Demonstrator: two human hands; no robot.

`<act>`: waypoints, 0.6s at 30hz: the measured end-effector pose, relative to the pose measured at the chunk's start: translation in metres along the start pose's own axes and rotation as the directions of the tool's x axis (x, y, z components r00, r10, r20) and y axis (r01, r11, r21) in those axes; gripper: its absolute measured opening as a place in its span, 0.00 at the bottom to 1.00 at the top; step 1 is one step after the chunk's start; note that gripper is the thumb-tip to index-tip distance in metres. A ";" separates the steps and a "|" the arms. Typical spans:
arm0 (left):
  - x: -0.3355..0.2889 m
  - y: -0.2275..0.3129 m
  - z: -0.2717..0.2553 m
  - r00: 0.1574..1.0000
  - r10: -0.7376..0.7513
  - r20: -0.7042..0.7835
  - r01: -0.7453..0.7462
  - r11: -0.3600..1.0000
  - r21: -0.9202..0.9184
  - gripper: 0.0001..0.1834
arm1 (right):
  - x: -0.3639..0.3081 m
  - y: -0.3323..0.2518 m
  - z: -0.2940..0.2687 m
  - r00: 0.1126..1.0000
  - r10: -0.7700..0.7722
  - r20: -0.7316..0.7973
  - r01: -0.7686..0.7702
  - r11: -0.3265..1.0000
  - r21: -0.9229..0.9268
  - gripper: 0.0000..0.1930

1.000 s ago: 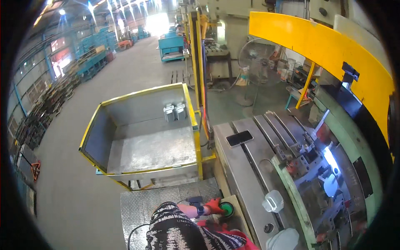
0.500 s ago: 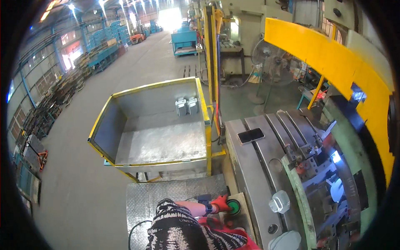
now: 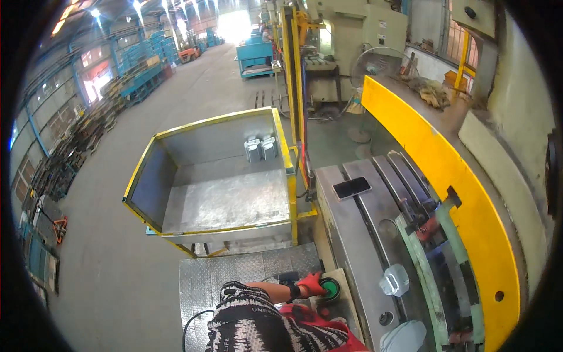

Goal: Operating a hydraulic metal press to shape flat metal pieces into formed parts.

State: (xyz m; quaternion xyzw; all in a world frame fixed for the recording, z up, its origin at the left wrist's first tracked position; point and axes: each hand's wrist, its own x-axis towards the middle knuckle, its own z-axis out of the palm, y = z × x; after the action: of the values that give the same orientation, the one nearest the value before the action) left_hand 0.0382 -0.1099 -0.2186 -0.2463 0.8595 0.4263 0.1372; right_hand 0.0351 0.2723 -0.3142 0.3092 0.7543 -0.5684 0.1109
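Observation:
My left hand (image 3: 311, 285), in a red glove with a dark band at the wrist, rests at the left rim of a round green push button (image 3: 330, 288). Its fingers reach out onto the button and hold nothing. Just below is a dark red knob (image 3: 324, 311) on the same narrow control box. Red cloth (image 3: 302, 315) shows beside my patterned black-and-white sleeve (image 3: 316, 335); I cannot make out the fingers of my right hand there. A pale grey metal part (image 3: 394, 280) sits on the machine bed (image 3: 355, 214), with another rounded part (image 3: 403, 338) nearer me.
A yellow-edged metal bin (image 3: 229, 202) holds a few grey parts (image 3: 260, 149) in its far right corner. On the machine bed lies a phone (image 3: 352, 188). A large yellow beam (image 3: 434, 146) spans the press at right. Diamond plate (image 3: 246, 276) lies left of the controls.
The yellow beam at right has come down and now covers much of the lit tooling behind the bed. My left hand stays at the green push button.

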 end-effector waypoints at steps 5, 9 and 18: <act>0.036 -0.009 -0.014 0.960 0.084 0.267 -0.169 0.934 0.314 0.37 | -0.035 0.071 -0.039 0.993 0.049 -0.107 -0.037 0.993 0.116 0.21; 0.045 0.083 -0.090 0.866 -0.069 0.495 -0.327 0.671 0.666 0.29 | -0.081 0.153 -0.056 0.977 0.095 -0.191 -0.036 0.956 0.290 0.22; 0.059 0.333 -0.030 0.224 0.972 0.071 -0.962 0.209 0.176 0.17 | -0.150 0.213 -0.039 0.899 0.276 -0.340 -0.055 0.841 0.538 0.22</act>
State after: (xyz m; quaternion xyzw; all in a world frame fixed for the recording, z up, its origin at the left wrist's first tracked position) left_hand -0.1920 0.0192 -0.0052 0.3443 0.8638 0.3314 -0.1598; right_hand 0.2865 0.2918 -0.3913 0.5036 0.5504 -0.6605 -0.0844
